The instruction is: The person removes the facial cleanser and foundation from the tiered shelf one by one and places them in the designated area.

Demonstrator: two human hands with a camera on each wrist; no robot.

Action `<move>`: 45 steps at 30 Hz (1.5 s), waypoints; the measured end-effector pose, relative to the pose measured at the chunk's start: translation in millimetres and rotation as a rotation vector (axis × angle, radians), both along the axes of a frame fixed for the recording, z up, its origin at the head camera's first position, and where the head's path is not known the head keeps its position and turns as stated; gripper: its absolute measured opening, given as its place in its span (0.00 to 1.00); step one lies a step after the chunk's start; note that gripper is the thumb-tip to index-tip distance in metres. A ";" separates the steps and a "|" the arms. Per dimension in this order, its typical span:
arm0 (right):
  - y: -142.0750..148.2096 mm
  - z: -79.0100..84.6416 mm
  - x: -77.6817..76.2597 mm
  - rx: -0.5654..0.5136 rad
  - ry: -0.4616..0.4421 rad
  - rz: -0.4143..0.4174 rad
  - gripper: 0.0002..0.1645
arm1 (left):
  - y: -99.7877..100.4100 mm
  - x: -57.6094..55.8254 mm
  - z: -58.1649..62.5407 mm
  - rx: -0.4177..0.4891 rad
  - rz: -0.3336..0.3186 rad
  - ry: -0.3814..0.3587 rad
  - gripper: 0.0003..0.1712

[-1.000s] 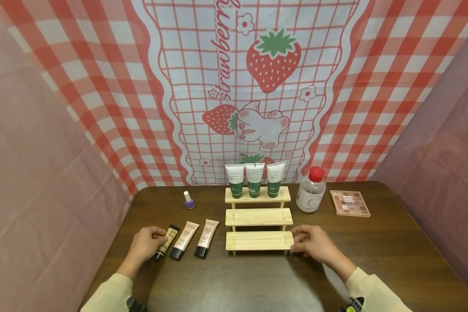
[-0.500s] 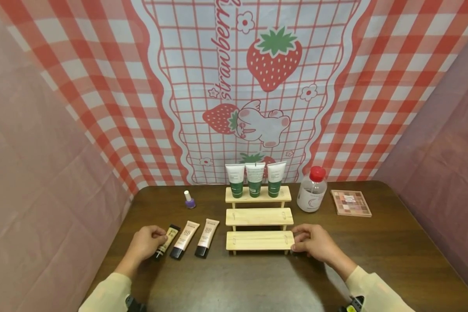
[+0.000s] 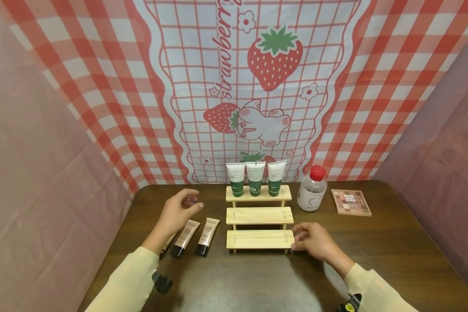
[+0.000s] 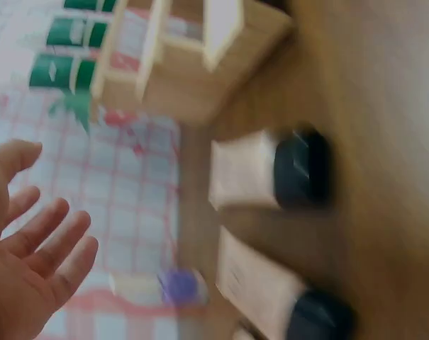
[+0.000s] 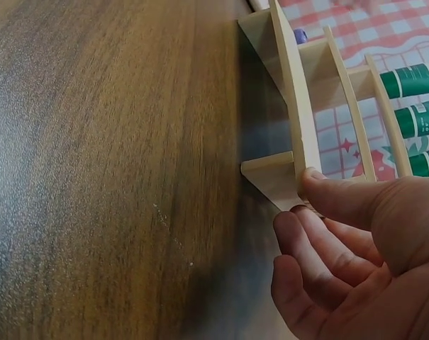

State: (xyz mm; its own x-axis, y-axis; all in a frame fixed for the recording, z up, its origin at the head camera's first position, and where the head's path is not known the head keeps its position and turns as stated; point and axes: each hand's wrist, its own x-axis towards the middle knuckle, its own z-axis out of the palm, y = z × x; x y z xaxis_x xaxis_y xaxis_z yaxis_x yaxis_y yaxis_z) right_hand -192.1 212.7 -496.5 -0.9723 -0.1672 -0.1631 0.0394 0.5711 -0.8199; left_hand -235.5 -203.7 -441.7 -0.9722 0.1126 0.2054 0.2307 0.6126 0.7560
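My left hand (image 3: pixel 175 212) hovers over the left of the table, fingers loosely spread and holding nothing. Behind it in the head view is a purple nail polish bottle (image 4: pixel 180 285) with a white cap, mostly hidden there. Two beige BB cream tubes (image 3: pixel 208 237) with black caps lie just right of the left forearm. A small gold and black tube (image 3: pixel 165 250) is partly covered by that forearm. With thumb and fingers, my right hand (image 3: pixel 313 240) pinches the right end of the lowest step of a wooden three-step display shelf (image 3: pixel 257 239).
Three white and green tubes (image 3: pixel 255 177) stand on the top step. Right of the shelf stands a clear bottle (image 3: pixel 312 190) with a red cap, and beside it lies an eyeshadow palette (image 3: pixel 351 202). A strawberry-patterned cloth (image 3: pixel 273 60) hangs behind the table.
My left hand has let go of the small gold and black tube and moved up and right toward the nail polish. The right hand stays at the shelf's end.
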 end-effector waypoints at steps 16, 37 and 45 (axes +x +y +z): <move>-3.3 5.6 0.7 0.058 0.038 0.006 0.26 | 81.8 -33.8 28.2 0.087 -0.106 -0.070 0.35; -4.5 8.5 1.4 0.069 0.033 0.001 0.25 | 95.0 -38.4 36.3 0.048 -0.062 -0.095 0.32; -4.5 7.7 2.2 0.065 0.045 0.007 0.25 | 95.8 -39.6 37.1 0.039 -0.051 -0.094 0.27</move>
